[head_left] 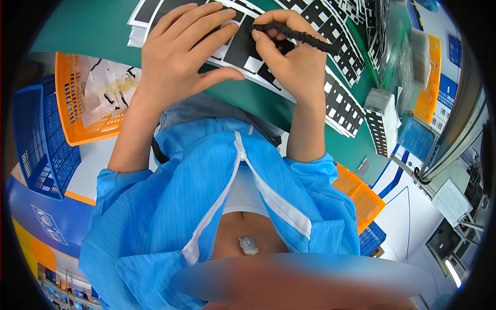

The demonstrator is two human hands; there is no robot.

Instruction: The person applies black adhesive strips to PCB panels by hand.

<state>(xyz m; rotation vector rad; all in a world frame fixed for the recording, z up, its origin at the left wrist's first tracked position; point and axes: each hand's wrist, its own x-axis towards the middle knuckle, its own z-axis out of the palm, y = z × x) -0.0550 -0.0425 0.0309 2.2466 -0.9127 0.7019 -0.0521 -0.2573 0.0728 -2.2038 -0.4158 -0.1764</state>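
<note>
My left hand lies with fingers stretched out and spread over a black-and-white patterned sheet on the green table. Between the thumb and fingers of my right hand is a thin pen-like tool with a knobbly black wrapped handle. The handle slants back to the right, and its tip end is hidden at my fingertips over a black part of the sheet. A dark thin strip shows at the sheet's near edge.
More patterned sheets lie on the green table to the right, beside an upright stack of cards. An orange basket with pale sheets and black scraps stands at left, next to a blue crate. Another orange basket sits at lower right.
</note>
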